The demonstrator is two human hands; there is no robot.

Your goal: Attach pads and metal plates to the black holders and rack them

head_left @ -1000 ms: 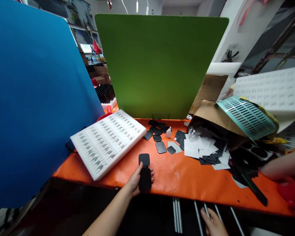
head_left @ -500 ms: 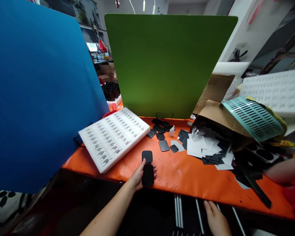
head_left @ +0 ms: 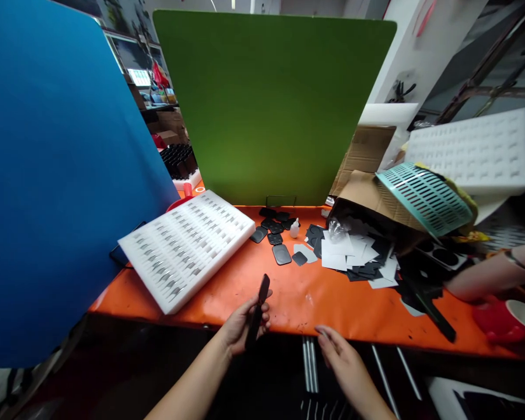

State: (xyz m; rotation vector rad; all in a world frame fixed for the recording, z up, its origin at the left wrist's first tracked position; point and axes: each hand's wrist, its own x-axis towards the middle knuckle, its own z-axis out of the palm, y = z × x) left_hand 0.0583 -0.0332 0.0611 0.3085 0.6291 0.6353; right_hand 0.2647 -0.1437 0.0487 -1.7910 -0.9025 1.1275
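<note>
My left hand [head_left: 238,328] is closed around a black hinged compact case [head_left: 254,321], unfolded and seen nearly edge-on above the table's front edge. My right hand [head_left: 339,353] is to its right at the same edge, apart from the case. Its fingers are drawn together, and what they may pinch is too small to make out. Beyond the hands, several black compact-like cases [head_left: 282,254] lie scattered on the orange table [head_left: 297,297], with a small white dropper bottle [head_left: 294,228] beside them.
A white foam tray [head_left: 188,251] with slotted pieces lies at left. At right are white and black cards [head_left: 339,254], a tipped cardboard box [head_left: 367,189], a turquoise basket [head_left: 429,195] and a red mug [head_left: 499,321]. Another person's arm [head_left: 494,271] rests there. Blue [head_left: 61,175] and green boards [head_left: 275,111] stand behind.
My left hand has turned the unfolded case from its flat face to nearly edge-on. My right hand has moved left and up toward it. The view has shifted right.
</note>
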